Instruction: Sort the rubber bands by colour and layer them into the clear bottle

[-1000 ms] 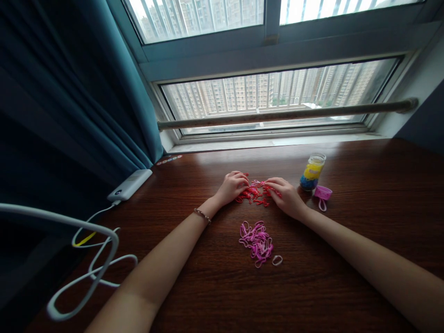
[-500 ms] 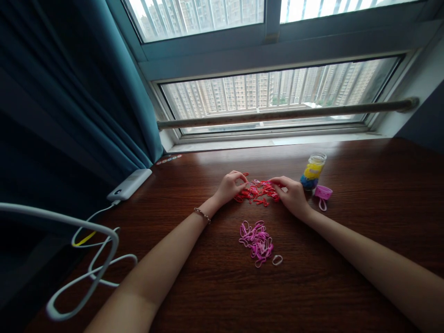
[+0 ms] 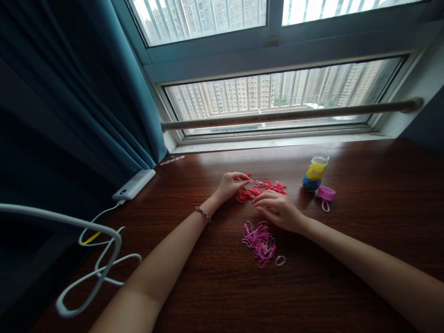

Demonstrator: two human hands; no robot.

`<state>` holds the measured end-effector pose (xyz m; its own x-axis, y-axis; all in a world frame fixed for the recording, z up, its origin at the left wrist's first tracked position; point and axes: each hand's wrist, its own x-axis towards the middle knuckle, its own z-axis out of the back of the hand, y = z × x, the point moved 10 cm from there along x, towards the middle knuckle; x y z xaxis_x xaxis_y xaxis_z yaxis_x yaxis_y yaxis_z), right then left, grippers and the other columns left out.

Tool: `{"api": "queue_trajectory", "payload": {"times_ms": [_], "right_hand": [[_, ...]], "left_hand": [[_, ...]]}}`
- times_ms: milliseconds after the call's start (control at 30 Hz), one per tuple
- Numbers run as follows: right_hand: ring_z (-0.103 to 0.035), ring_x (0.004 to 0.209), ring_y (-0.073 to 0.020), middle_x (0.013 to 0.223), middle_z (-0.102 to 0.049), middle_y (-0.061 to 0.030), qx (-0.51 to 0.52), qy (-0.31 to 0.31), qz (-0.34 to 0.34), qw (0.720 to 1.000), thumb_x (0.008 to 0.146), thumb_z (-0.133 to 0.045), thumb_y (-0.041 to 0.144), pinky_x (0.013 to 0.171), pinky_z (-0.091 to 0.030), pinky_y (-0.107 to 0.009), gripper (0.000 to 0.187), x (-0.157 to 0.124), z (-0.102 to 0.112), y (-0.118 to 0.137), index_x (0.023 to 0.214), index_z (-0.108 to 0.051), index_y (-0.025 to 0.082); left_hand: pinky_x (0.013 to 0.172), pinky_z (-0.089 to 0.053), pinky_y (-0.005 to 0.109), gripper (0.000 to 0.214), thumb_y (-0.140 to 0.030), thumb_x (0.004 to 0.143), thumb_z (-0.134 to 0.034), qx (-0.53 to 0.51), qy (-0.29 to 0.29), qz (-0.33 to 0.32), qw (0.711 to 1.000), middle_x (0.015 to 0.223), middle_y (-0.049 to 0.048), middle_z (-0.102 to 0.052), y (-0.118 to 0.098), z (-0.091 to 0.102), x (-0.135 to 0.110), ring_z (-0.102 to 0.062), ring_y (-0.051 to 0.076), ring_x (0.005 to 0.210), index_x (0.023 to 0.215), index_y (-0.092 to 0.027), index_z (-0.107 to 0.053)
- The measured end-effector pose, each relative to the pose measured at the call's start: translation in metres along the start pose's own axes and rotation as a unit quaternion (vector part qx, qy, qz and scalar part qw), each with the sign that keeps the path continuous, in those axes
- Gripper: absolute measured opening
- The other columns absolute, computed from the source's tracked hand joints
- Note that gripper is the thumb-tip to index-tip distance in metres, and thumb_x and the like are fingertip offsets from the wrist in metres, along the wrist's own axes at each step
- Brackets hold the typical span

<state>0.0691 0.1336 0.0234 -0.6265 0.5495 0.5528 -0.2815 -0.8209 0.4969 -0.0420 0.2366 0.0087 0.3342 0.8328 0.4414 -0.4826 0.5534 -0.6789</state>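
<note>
Red and pink rubber bands lie mixed in a loose pile (image 3: 263,187) on the wooden table. At its left edge my left hand (image 3: 231,186) is closed in a pinch, with a pink rubber band (image 3: 251,181) at the fingertips. My right hand (image 3: 279,210) hovers at the near side of that pile, partly covering it. Its fingers are loosely bent, the thumb apart from them, and nothing shows between them. Closer to me is a heap of pink and purple rubber bands (image 3: 260,243). One pale band (image 3: 280,261) lies alone to its right.
Right of the piles stands an uncovered clear jar (image 3: 315,173) holding yellow and blue bands, with a pink lid with a loop (image 3: 326,193) beside it. A white power bank (image 3: 133,184) and white cable (image 3: 114,252) are on the left. Curtain (image 3: 138,115) and window sill (image 3: 277,142) border the table (image 3: 215,286).
My right hand has left the right side of the red pile, coming left and nearer to me, and its thumb has parted from the fingers. My left hand stays pinched at the pile's left edge.
</note>
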Motion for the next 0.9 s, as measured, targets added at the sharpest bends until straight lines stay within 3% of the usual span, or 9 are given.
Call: {"api": "queue_trajectory", "payload": {"times_ms": [67,200,333,467,567,700,767,900], "right_hand": [[-0.051,0.103,-0.0198,0.107,-0.061,-0.0075,-0.089,-0.054,-0.044,0.994,0.089,-0.043,0.023,0.091,-0.041,-0.037,0.024,0.000,0.016,-0.028,0.105,-0.060,0.019],[-0.032,0.124,-0.0262,0.130,-0.046,-0.0098,-0.208,0.003,-0.101,0.973,0.088,-0.046,0.035,0.101,-0.031,-0.045,0.042,0.000,0.009,-0.070,0.125,-0.047,0.017],[-0.024,0.128,-0.0270,0.133,-0.043,-0.0045,-0.243,0.082,-0.126,0.958,0.089,-0.042,0.041,0.103,-0.021,-0.050,0.046,-0.002,-0.009,-0.083,0.132,-0.038,0.025],[-0.032,0.124,-0.0251,0.127,-0.049,-0.0055,-0.232,0.070,-0.141,0.960,0.089,-0.042,0.039,0.102,-0.025,-0.047,0.042,-0.001,-0.006,-0.084,0.128,-0.044,0.024],[-0.039,0.118,-0.0237,0.120,-0.055,-0.0066,-0.200,0.042,-0.126,0.971,0.089,-0.043,0.036,0.098,-0.032,-0.044,0.033,0.001,0.000,-0.083,0.116,-0.055,0.023],[-0.051,0.104,-0.0214,0.107,-0.061,-0.0075,-0.108,-0.040,-0.092,0.989,0.089,-0.043,0.029,0.091,-0.041,-0.037,0.026,0.001,0.016,-0.077,0.099,-0.065,0.021],[-0.057,0.095,-0.0202,0.101,-0.062,-0.0074,-0.053,-0.090,-0.102,0.989,0.089,-0.042,0.028,0.084,-0.045,-0.033,0.026,-0.001,0.027,-0.076,0.092,-0.067,0.019],[-0.061,0.084,-0.0205,0.089,-0.066,-0.0064,0.001,-0.175,-0.145,0.974,0.085,-0.049,0.031,0.077,-0.048,-0.032,0.023,-0.010,0.047,-0.081,0.084,-0.068,0.018]], "left_hand": [[0.065,-0.046,0.025,0.019,-0.029,0.073,-0.063,-0.022,0.059,0.002,0.998,0.074,0.0056,-0.069,-0.012,-0.010,0.000,-0.061,0.015,0.069,0.079,-0.012,-0.069],[0.059,-0.044,0.021,0.021,-0.030,0.073,-0.064,-0.074,0.222,-0.009,0.972,0.072,0.0055,-0.068,-0.045,-0.042,-0.012,-0.059,0.013,0.064,0.081,-0.011,-0.069],[0.060,-0.043,0.021,0.017,-0.029,0.071,-0.065,-0.087,0.352,-0.053,0.931,0.067,0.0033,-0.067,-0.070,-0.071,-0.032,-0.058,0.012,0.062,0.075,-0.014,-0.071],[0.064,-0.043,0.022,0.014,-0.029,0.071,-0.065,-0.064,0.403,-0.083,0.909,0.068,0.0029,-0.067,-0.073,-0.080,-0.041,-0.058,0.013,0.064,0.073,-0.017,-0.072],[0.064,-0.044,0.022,0.016,-0.029,0.072,-0.064,-0.071,0.369,-0.064,0.925,0.073,0.0036,-0.067,-0.062,-0.071,-0.033,-0.059,0.014,0.067,0.078,-0.016,-0.071],[0.073,-0.046,0.027,0.018,-0.029,0.077,-0.059,-0.020,0.176,-0.060,0.982,0.080,0.0059,-0.067,-0.036,-0.036,-0.009,-0.059,0.016,0.075,0.081,-0.015,-0.069],[0.083,-0.044,0.031,0.015,-0.026,0.078,-0.057,0.028,0.097,-0.083,0.991,0.085,0.0060,-0.067,-0.025,-0.022,-0.004,-0.058,0.018,0.086,0.084,-0.017,-0.068],[0.093,-0.042,0.034,0.024,-0.020,0.082,-0.051,0.073,0.078,-0.127,0.986,0.101,0.0067,-0.064,-0.011,-0.023,-0.007,-0.054,0.018,0.103,0.103,-0.020,-0.063]]}}
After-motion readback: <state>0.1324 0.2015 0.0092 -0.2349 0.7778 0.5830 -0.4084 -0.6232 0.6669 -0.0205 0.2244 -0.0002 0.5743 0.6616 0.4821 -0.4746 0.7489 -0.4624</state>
